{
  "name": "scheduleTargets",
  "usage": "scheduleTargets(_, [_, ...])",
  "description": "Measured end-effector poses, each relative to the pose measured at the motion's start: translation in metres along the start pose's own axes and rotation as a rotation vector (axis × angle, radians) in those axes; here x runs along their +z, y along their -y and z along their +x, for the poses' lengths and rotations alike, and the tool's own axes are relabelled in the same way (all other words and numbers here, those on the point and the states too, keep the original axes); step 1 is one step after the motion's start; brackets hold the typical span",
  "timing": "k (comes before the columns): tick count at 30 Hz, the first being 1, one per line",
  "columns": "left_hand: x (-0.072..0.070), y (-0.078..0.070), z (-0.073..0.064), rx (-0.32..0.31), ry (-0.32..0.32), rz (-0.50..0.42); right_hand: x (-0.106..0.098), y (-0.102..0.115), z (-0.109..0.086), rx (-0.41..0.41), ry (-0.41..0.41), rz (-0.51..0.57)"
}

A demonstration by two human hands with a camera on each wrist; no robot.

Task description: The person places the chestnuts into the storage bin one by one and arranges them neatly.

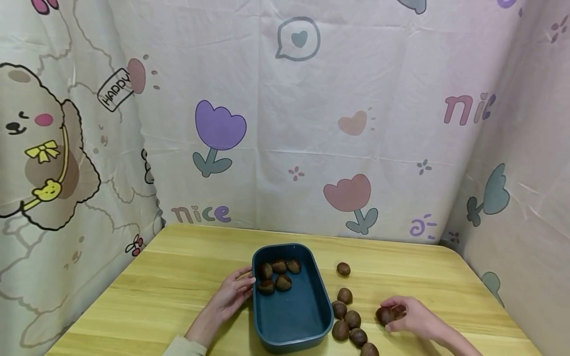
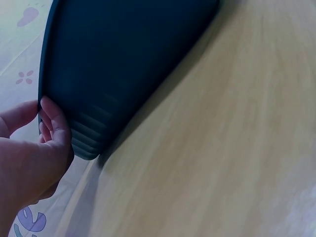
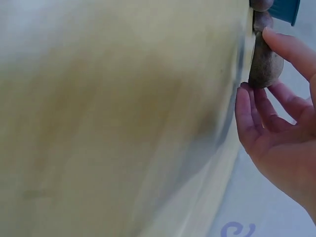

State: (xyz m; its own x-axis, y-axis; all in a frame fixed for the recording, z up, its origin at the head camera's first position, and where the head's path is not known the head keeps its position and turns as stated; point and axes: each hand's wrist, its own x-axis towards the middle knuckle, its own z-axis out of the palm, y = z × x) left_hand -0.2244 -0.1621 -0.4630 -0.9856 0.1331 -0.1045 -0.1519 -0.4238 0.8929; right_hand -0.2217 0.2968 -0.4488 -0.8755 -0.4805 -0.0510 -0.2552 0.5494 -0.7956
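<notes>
A dark blue rectangular bin [image 1: 294, 316] stands on the table, with several brown chestnuts [image 1: 283, 282] grouped at its far left end. My left hand [image 1: 232, 295] holds the bin's left side, thumb and fingers pinching its rim in the left wrist view. To the right of the bin, my right hand [image 1: 411, 316] grips a chestnut [image 1: 384, 316] between thumb and fingertips, low over the table. That chestnut [image 3: 266, 64] also shows in the right wrist view, partly covered by the thumb. More chestnuts [image 1: 353, 319] lie in a loose line between the bin and my right hand.
One chestnut [image 1: 343, 269] lies apart, farther back on the wood-grain table [image 1: 200, 257]. The nearest chestnut [image 1: 369, 350] is cut off by the lower frame edge. A printed cloth [image 1: 285, 123] hangs behind the table and along both sides.
</notes>
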Motion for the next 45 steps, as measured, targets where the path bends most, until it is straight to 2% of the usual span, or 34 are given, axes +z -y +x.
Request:
scheduleTargets(20, [0.000, 0.002, 0.002, 0.006, 0.021, 0.007, 0.015, 0.035, 0.038, -0.027, 0.035, 0.013])
scheduleTargets(35, [0.001, 0.000, 0.000, 0.004, 0.006, -0.005, 0.020, 0.067, 0.075, -0.101, -0.051, -0.005])
scheduleTargets(45, [0.001, 0.001, 0.001, 0.002, 0.000, 0.009, 0.028, 0.086, 0.101, -0.169, -0.062, -0.173])
